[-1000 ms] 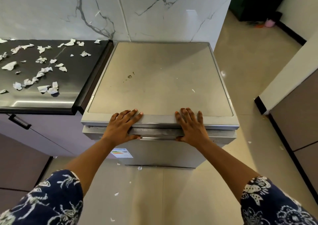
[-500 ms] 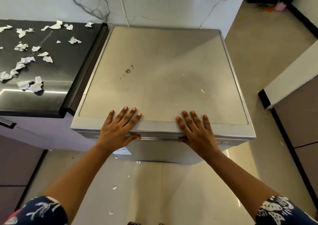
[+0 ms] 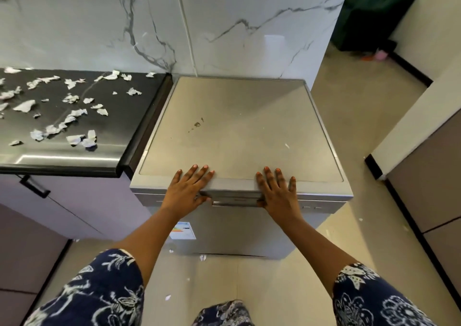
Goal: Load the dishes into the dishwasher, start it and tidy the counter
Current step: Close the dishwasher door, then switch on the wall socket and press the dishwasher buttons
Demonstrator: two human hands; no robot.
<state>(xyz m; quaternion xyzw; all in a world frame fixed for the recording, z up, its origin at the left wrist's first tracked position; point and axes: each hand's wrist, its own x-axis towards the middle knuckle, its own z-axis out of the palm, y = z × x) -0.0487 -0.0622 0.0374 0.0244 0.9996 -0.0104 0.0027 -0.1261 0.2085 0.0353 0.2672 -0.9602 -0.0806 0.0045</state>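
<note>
Left hand (image 3: pixel 188 191) and right hand (image 3: pixel 278 192), fingers spread flat, rest on the dishwasher (image 3: pixel 239 131) front edge; label (image 3: pixel 182 231) unreadable; open floor (image 3: pixel 369 116) right.

Left hand (image 3: pixel 187 191) and right hand (image 3: pixel 277 193) lie flat on the dishwasher (image 3: pixel 239 131) beside the paper-strewn counter (image 3: pixel 119 126).

Thumbs hidden under dishwasher (image 3: pixel 239 131) front lip; counter (image 3: pixel 62 126) cropped left.

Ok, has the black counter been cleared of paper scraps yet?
No, torn white paper scraps lie scattered across the black counter left of the dishwasher.
</note>
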